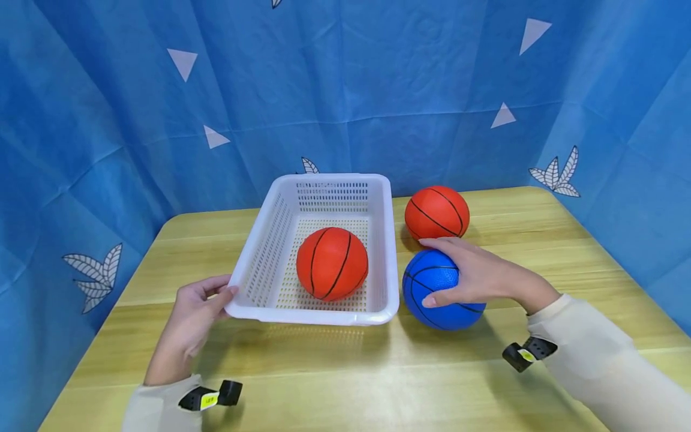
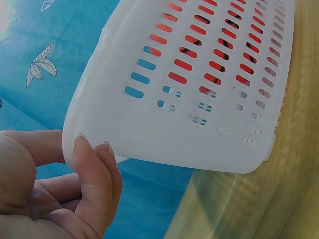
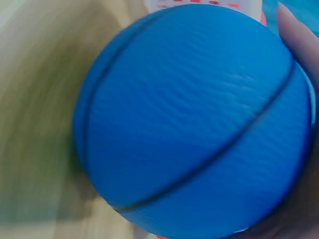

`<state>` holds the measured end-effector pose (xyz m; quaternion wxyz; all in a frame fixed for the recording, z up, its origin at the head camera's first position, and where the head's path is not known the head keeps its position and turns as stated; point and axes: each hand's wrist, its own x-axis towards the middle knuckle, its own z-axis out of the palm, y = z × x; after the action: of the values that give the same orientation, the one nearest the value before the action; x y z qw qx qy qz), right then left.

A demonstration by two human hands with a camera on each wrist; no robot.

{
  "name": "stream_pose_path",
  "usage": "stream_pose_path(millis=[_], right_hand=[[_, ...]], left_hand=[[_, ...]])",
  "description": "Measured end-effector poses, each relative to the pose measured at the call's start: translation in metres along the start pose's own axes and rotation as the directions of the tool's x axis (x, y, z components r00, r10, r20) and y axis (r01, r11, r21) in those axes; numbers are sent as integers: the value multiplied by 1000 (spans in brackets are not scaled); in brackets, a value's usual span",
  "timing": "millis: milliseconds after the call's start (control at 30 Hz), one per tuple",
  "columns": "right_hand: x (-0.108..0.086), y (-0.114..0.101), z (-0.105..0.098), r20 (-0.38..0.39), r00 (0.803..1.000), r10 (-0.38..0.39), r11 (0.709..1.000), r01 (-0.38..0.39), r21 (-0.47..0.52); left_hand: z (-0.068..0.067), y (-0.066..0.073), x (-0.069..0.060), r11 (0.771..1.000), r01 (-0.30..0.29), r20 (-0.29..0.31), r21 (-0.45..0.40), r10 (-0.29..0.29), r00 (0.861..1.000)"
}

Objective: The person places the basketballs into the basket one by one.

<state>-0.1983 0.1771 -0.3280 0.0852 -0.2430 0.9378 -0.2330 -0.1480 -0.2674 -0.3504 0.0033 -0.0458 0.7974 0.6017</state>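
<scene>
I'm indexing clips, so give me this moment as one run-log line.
left hand: pinches white basket at near-left corner; right hand: grips blue ball; inside basket: red ball; beyond blue ball: other red ball

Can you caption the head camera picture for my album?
Left hand pinches white basket, red ball inside; right hand grips blue ball.

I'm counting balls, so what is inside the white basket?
One red ball with black lines sits inside the white basket. The ball hides the patch of basket bottom beneath it, so anything small and flat there cannot be seen.
</scene>
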Motion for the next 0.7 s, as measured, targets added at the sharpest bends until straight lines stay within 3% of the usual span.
stream_pose_path(millis=[167, 300, 700], right_hand=[[-8, 3, -7, 110, 994, -12, 997, 4, 73], [-12, 6, -9, 131, 991, -22, 995, 9, 103], [-26, 10, -1, -20, 999, 25, 994, -23, 108]], left_hand=[[-1, -1, -1, 1000, 1, -6, 9, -1, 1000], [-2, -2, -2, 1000, 2, -5, 8, -2, 1000], [0, -3, 0, 1000, -4, -1, 2, 4, 1000]])
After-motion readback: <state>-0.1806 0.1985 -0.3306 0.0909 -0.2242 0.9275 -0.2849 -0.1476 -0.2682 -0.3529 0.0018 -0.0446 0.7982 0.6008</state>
